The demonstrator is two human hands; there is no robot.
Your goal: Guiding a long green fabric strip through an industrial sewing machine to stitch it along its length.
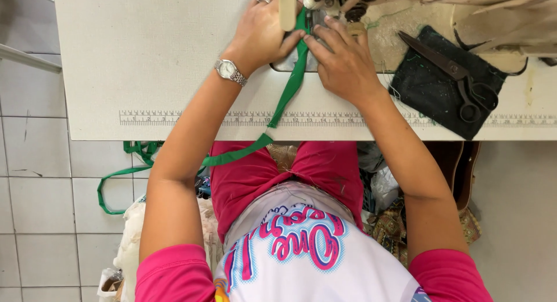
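Note:
A long green fabric strip (288, 92) runs from the sewing machine's needle area (318, 6) at the top, across the white table (145, 58), over its front edge and down toward the floor on the left. My left hand (264, 29), with a ring and a silver wristwatch (230, 71), presses on the strip just left of the needle. My right hand (342, 58) holds the strip down from the right, fingertips touching it near the presser foot. Part of the strip is hidden under the machine head.
Black scissors (449, 70) lie on a dark cloth pad (441, 84) at the right of the table. A printed ruler strip (174, 117) runs along the table's front edge. Bags and fabric scraps (383, 192) sit under the table; the floor is tiled (40, 209).

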